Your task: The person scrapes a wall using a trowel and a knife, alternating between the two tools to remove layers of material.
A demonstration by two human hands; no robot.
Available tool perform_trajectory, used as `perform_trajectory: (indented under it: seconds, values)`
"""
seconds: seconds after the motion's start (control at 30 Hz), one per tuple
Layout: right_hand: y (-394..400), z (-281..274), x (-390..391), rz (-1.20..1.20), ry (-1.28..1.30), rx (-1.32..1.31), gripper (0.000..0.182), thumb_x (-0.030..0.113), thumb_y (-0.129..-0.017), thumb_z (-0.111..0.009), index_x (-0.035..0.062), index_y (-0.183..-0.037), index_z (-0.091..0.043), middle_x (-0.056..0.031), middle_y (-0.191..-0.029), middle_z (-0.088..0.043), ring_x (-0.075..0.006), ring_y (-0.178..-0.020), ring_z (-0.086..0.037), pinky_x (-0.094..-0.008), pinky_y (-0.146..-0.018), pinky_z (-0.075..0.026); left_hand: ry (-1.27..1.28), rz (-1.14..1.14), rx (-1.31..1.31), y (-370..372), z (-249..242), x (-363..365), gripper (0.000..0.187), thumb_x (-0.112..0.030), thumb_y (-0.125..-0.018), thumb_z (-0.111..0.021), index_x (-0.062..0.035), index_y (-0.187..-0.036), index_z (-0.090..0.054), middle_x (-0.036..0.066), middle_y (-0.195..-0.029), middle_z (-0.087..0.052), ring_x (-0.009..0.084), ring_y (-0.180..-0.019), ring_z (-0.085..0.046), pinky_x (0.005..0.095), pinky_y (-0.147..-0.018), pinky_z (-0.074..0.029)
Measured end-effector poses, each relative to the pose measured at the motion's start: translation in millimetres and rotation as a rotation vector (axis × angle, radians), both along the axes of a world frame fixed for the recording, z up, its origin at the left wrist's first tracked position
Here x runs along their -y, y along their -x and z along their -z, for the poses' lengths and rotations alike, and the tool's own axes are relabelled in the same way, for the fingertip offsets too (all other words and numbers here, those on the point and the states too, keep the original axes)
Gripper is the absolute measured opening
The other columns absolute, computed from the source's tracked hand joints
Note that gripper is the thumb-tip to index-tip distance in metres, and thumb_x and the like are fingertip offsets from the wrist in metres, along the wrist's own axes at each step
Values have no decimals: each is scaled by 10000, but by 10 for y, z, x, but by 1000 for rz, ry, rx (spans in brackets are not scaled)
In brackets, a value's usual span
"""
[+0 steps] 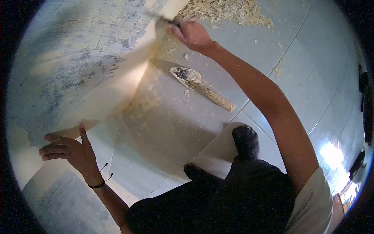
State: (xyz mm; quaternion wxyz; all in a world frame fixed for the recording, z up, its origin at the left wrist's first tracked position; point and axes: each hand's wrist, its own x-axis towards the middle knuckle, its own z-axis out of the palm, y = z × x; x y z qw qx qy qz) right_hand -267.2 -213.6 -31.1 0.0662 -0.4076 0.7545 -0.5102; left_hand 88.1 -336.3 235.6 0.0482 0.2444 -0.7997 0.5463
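At the top centre my right hand (193,36) is closed round the dark handle of a scraper-like tool (165,19), whose thin blade is blurred and points at the patchy blue-grey wall (82,58). My left hand (68,150) has its fingers spread at the lower left, close to or touching the pale wall, and holds nothing; a dark cord bracelet is round its wrist. A trowel (198,85) with a crusted blade and a worn handle lies on the tiled floor between the hands.
Pale flakes (230,11) are heaped on the floor at the top, with crumbs around the trowel. My dark-covered feet (246,142) stand on the grey tiles (152,171). Dark items (358,163) and a bright reflection lie at the right edge.
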Motion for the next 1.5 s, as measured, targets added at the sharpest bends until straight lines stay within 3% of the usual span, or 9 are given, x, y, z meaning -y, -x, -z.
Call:
perform_trajectory:
  seconds: [0.27,0.37,0.57,0.7,0.8,0.9,1.03,1.13,1.5]
  values:
    - [195,-53,10,116,-20,78,413,404,-1000,-439,3,-957,-529,-239,-663,-601,-468,-673,-618,-551,-627,-491,-14,8,3,-24,5,25,1049,-687,-934,-318,210,-1414,-61,608,-1283,-102,731,-1270,-30,722,-1040,-162]
    - [181,-39,160,45,332,-217,435,412,-1006,-426,-4,-939,-534,-249,-679,-605,-473,-658,-618,-546,-615,-492,8,-10,19,19,16,-14,1039,-683,-940,-305,216,-1408,-79,608,-1275,-121,733,-1267,-41,719,-1035,-191]
    - [154,-156,186,58,-138,169,443,417,-1009,-417,1,-1033,-568,-291,-949,-620,-435,-929,-624,-529,-783,-489,0,-46,37,7,-3,-62,1048,-681,-943,-293,233,-1397,-60,611,-1270,-130,729,-1271,-39,719,-1050,-144]
    - [19,-89,162,-170,349,-278,472,423,-1006,-420,-33,-949,-529,-281,-756,-612,-463,-743,-631,-551,-685,-497,-10,-15,33,-27,6,29,1054,-686,-939,-296,220,-1409,-31,612,-1270,-132,729,-1272,-39,715,-1054,-132]
    - [57,14,203,74,160,-12,486,428,-1001,-429,-47,-949,-515,-279,-716,-600,-476,-742,-620,-554,-682,-489,-14,-8,23,26,33,-13,1052,-684,-939,-302,212,-1415,-23,613,-1270,-128,727,-1273,-36,713,-1056,-127]
    - [67,0,93,-23,-43,148,482,437,-998,-427,-36,-974,-513,-284,-739,-600,-483,-786,-614,-570,-723,-469,-21,-9,24,12,-13,-44,1051,-680,-939,-311,210,-1417,-18,614,-1273,-116,728,-1273,-37,716,-1056,-118]
    - [173,4,43,89,96,182,509,464,-996,-405,-33,-954,-509,-273,-710,-596,-487,-730,-613,-569,-690,-469,-33,-10,22,21,8,-32,1062,-685,-933,-325,205,-1419,-9,610,-1278,-115,734,-1265,-56,716,-1056,-115]
    - [158,36,21,-27,23,49,502,463,-995,-408,-26,-964,-517,-271,-717,-598,-485,-759,-614,-560,-696,-472,110,25,19,21,36,4,1031,-713,-927,-259,188,-1419,-163,549,-1278,-288,677,-1232,-296,701,-1043,-241]
    - [114,-62,4,18,30,150,472,422,-996,-416,-36,-972,-528,-294,-703,-597,-499,-743,-605,-570,-692,-468,62,-17,23,13,38,-37,1041,-702,-931,-282,212,-1408,-135,551,-1284,-272,687,-1219,-293,721,-1028,-237]
